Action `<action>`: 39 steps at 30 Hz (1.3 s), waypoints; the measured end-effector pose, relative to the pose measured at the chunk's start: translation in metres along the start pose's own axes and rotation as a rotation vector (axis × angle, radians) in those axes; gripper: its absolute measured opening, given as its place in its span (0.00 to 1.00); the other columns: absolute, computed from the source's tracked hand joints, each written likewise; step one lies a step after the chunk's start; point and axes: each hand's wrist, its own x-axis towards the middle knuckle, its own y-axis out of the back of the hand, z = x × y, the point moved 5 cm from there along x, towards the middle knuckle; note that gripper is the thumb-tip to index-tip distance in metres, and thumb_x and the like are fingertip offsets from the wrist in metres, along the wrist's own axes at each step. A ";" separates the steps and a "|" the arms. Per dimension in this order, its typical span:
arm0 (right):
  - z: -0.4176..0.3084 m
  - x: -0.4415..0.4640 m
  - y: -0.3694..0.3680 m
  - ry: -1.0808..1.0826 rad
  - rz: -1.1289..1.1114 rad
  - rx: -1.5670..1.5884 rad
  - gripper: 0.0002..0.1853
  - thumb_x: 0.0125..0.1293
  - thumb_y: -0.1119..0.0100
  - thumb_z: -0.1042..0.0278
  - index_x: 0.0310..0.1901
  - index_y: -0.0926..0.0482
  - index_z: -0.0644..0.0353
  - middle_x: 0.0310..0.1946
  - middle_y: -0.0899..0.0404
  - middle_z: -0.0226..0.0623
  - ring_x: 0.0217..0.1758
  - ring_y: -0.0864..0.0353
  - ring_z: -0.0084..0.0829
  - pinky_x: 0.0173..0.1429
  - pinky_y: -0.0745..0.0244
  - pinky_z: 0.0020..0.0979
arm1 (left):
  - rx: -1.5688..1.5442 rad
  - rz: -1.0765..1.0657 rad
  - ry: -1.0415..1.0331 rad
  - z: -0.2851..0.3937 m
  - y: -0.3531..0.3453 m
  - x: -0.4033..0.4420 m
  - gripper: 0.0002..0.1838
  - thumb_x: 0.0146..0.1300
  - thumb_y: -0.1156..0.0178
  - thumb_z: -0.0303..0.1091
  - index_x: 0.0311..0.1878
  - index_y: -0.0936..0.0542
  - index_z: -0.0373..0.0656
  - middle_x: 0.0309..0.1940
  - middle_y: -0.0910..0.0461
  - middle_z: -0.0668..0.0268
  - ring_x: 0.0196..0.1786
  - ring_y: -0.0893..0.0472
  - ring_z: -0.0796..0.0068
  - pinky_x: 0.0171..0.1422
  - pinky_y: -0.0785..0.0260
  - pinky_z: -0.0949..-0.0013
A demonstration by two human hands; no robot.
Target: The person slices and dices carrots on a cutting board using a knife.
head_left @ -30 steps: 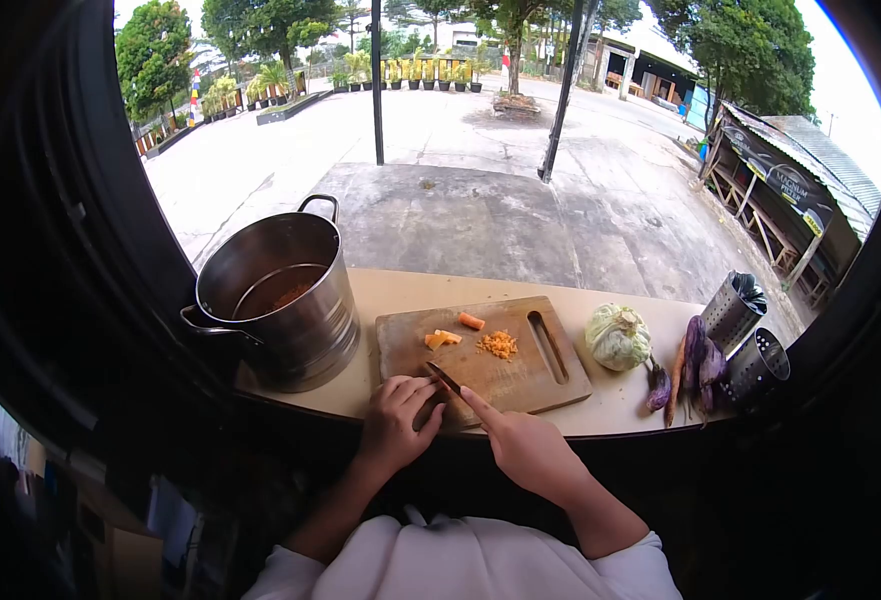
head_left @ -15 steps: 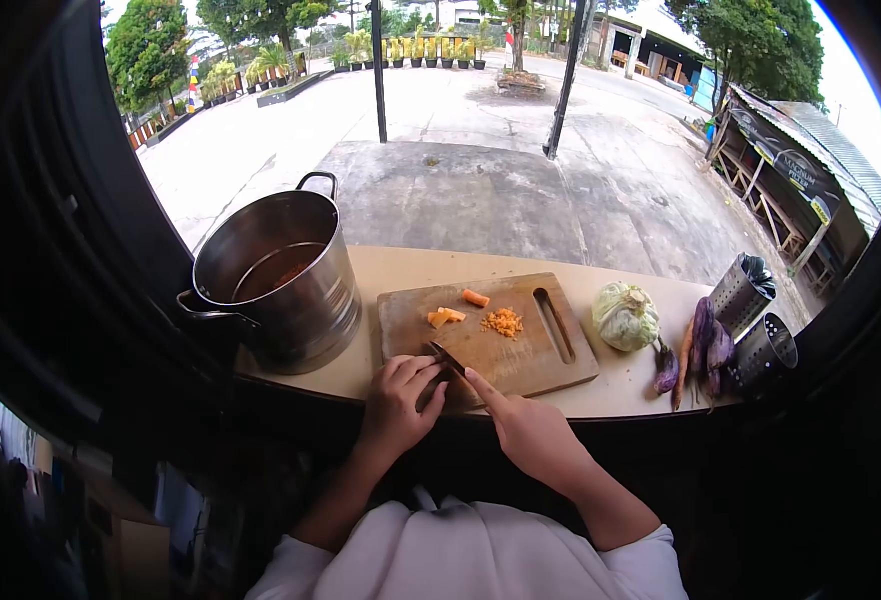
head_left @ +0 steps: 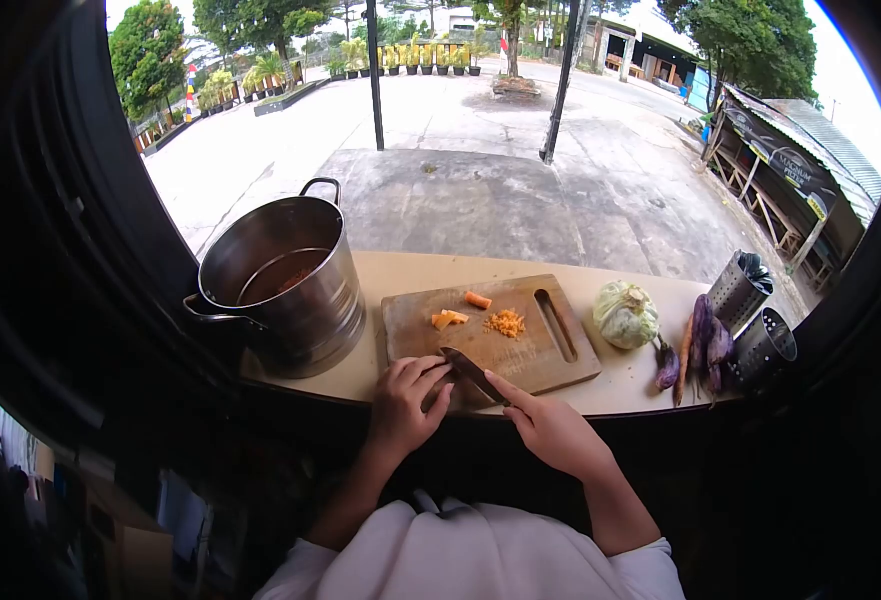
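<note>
My right hand grips a kitchen knife, its dark blade slanting up and left over the near side of the wooden cutting board. My left hand is at the board's near left edge, fingers bent and pressed down close to the knife tip; whatever lies under them is hidden. Farther back on the board are orange carrot pieces, a short carrot chunk and a small heap of finely chopped carrot.
To the left stands a large steel pot with reddish-brown contents. A cabbage sits right of the board, beside purple eggplants and a long carrot. Two perforated metal holders stand at the counter's right end.
My right hand has shifted right and slightly down with the knife, showing more of its blade. My left hand stays in nearly the same place. The view has tilted slightly.
</note>
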 end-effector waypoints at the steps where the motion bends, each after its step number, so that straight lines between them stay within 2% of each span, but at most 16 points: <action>1: 0.000 -0.001 0.001 -0.013 0.009 -0.024 0.31 0.78 0.48 0.66 0.81 0.37 0.35 0.31 0.18 0.56 0.35 0.16 0.56 0.45 0.22 0.50 | -0.002 0.003 0.000 0.001 0.000 0.000 0.14 0.64 0.33 0.32 0.53 0.13 0.42 0.54 0.15 0.63 0.58 0.19 0.56 0.66 0.26 0.56; 12: -0.012 -0.010 -0.019 0.058 0.182 -0.388 0.32 0.76 0.46 0.71 0.78 0.32 0.31 0.34 0.18 0.45 0.31 0.15 0.47 0.40 0.19 0.44 | 0.024 0.038 0.027 -0.002 -0.003 -0.004 0.12 0.64 0.32 0.32 0.49 0.13 0.40 0.52 0.15 0.61 0.57 0.19 0.56 0.65 0.26 0.56; 18: -0.007 -0.007 -0.016 0.050 0.212 -0.357 0.36 0.73 0.47 0.72 0.81 0.37 0.35 0.30 0.20 0.44 0.27 0.16 0.47 0.35 0.19 0.45 | -0.013 0.043 0.031 0.003 0.000 -0.001 0.12 0.65 0.34 0.31 0.50 0.12 0.41 0.52 0.15 0.62 0.57 0.20 0.56 0.65 0.27 0.56; 21: -0.011 -0.009 -0.012 0.071 0.233 -0.293 0.34 0.76 0.46 0.70 0.81 0.37 0.37 0.29 0.19 0.45 0.28 0.16 0.48 0.35 0.20 0.46 | -0.004 0.038 0.037 0.000 -0.003 -0.003 0.13 0.66 0.35 0.30 0.52 0.11 0.42 0.52 0.15 0.63 0.57 0.20 0.57 0.66 0.27 0.56; 24: -0.015 -0.011 -0.009 0.029 0.198 -0.229 0.32 0.76 0.44 0.68 0.79 0.33 0.37 0.30 0.18 0.49 0.33 0.15 0.52 0.39 0.22 0.49 | -0.002 0.048 0.032 -0.001 -0.004 -0.004 0.13 0.66 0.36 0.30 0.52 0.11 0.42 0.52 0.15 0.63 0.57 0.20 0.57 0.66 0.27 0.56; 30: -0.017 -0.012 -0.008 0.009 0.153 -0.193 0.31 0.76 0.44 0.68 0.79 0.32 0.39 0.31 0.17 0.51 0.34 0.15 0.52 0.40 0.22 0.49 | -0.003 0.053 0.021 -0.002 -0.003 -0.004 0.13 0.66 0.36 0.30 0.51 0.11 0.41 0.51 0.15 0.62 0.57 0.20 0.57 0.65 0.27 0.56; 33: -0.013 -0.012 -0.013 0.099 0.188 -0.251 0.31 0.77 0.46 0.66 0.80 0.36 0.40 0.30 0.17 0.47 0.29 0.15 0.49 0.36 0.20 0.47 | 0.000 0.050 0.017 -0.001 -0.003 -0.004 0.12 0.66 0.35 0.30 0.51 0.11 0.41 0.51 0.15 0.62 0.56 0.19 0.56 0.65 0.27 0.56; 39: -0.014 -0.011 -0.014 0.130 0.155 -0.258 0.33 0.76 0.47 0.69 0.81 0.38 0.43 0.30 0.16 0.47 0.29 0.15 0.48 0.35 0.20 0.47 | -0.003 0.065 0.015 -0.001 -0.003 -0.004 0.12 0.65 0.35 0.30 0.51 0.11 0.42 0.50 0.14 0.62 0.55 0.19 0.56 0.64 0.27 0.56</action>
